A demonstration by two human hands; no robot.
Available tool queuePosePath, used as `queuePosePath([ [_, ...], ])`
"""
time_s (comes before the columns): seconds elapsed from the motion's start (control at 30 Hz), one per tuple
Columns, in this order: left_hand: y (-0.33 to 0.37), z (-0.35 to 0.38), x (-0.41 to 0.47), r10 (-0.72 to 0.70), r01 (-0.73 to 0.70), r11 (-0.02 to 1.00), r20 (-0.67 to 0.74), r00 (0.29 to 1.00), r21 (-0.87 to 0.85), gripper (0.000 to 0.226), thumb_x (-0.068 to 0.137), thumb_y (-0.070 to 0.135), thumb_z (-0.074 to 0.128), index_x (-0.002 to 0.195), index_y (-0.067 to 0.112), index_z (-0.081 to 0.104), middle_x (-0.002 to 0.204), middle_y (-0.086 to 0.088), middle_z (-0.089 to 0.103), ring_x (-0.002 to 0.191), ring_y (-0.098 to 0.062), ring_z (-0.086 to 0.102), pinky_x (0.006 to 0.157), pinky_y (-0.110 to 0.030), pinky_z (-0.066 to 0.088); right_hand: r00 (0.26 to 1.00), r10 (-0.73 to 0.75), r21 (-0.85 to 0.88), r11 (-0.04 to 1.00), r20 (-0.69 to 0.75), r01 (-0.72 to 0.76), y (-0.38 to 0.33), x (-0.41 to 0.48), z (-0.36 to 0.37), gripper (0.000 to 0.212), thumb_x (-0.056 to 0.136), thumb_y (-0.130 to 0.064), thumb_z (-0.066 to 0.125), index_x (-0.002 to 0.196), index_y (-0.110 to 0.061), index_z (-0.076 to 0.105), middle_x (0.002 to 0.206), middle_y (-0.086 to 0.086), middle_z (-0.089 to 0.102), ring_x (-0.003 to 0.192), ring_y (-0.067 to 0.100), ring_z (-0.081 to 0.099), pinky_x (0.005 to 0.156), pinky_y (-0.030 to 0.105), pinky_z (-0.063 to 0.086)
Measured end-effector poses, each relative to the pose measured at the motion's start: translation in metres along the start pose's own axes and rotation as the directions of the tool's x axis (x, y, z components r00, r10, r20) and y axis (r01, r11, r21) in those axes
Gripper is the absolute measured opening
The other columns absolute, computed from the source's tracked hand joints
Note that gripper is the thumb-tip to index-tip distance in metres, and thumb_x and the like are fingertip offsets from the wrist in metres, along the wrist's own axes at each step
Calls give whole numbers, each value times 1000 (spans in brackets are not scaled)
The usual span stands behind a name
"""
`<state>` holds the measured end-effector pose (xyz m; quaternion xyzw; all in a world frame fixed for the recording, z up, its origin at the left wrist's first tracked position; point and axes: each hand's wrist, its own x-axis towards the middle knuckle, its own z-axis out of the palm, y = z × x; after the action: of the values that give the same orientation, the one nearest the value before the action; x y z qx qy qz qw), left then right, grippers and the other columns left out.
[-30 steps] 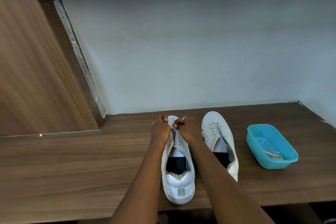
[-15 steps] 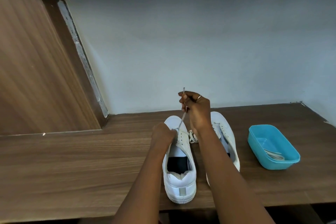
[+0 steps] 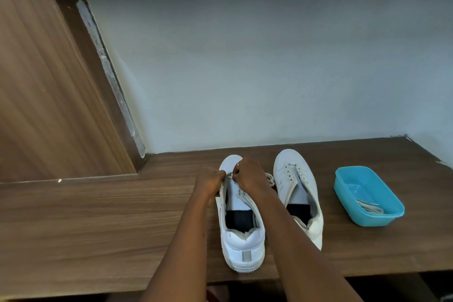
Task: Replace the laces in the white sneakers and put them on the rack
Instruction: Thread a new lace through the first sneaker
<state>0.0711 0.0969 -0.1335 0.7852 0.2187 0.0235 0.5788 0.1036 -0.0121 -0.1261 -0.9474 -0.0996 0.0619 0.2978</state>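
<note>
Both hands meet over the toe end of the left sneaker (image 3: 241, 243), which stands on the counter (image 3: 98, 216) w/ heel toward the person & toe toward the wall (image 3: 245, 68).

Left hand (image 3: 212, 180): fingers curled, at the sneaker's left eyelet edge, pinching a short bit of white lace (image 3: 229, 174). Right hand (image 3: 247, 175): fingers curled too, pinching the same bit from the other side, w/ a ring (image 3: 237, 164) on one finger. The lace shows only as a short strip btwn the two hands, at the eyelets nearest the toe. The rest of it is hidden under the knuckles. Behind the hands the sneaker's mouth gapes, dark insole showing.

The right sneaker (image 3: 300, 179) stands just beside it, approx parallel, not touched by either hand. The right forearm overlaps its inner side in view. Lace loops (image 3: 269, 178) lie on the counter btwn the two sneakers, just right of the right hand; can't tell if they join the pinched bit.

A blue tub (image 3: 375, 220) sits further right on the counter, well apart from the hands, w/ flat laces (image 3: 369, 208) at its near end.
</note>
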Motion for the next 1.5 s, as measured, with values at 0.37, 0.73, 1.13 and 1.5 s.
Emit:
queuePosePath([
  [0.37, -3, -2, 3, -19, 20, 1000, 26, 999, -9, 40, 83, 0, 50, 49, 12, 34, 54, -7, 33, 47, -17, 33, 37, -17, 35, 997, -67, -98, 993, -45, 62, 1, -5, 6, 16, 91, 0, 45, 86, -1, 60, 106, 17, 63, 87, 25, 54, 67, 27, 34],
  [0.73, -5, -7, 3, -88, 96, 989, 72, 993, -112, 15, 85, 11, 60, 70, 9, 59, 79, -9, 59, 79, -18, 56, 58, -27, 47, 972, -223, -226, 953, -77, 200, 7, -4, 11, 22, 93, 1, 42, 102, 0, 62, 111, 12, 55, 102, 28, 56, 70, 32, 41],
  [1.13, -11, 7, 8, -90, 79, 986, -72, 993, -144, 28, 90, 2, 51, 67, 17, 52, 87, -18, 63, 60, -12, 45, 51, -23, 32, 997, 31, 168, 986, -71, -18, 7, 9, 10, 28, 91, -4, 45, 105, -4, 70, 115, 11, 65, 110, 26, 57, 89, 32, 46],
  [1.5, 30, -18, -14, -66, -216, 721, -375, 925, -659, 31, 100, 5, 25, 79, 25, 38, 71, -3, 45, 59, -14, 46, 62, -32, 50, 985, 148, 271, 955, -85, -120, 26, 1, -2, 28, 87, 4, 46, 104, -5, 67, 113, 11, 65, 104, 25, 60, 88, 33, 48],
])
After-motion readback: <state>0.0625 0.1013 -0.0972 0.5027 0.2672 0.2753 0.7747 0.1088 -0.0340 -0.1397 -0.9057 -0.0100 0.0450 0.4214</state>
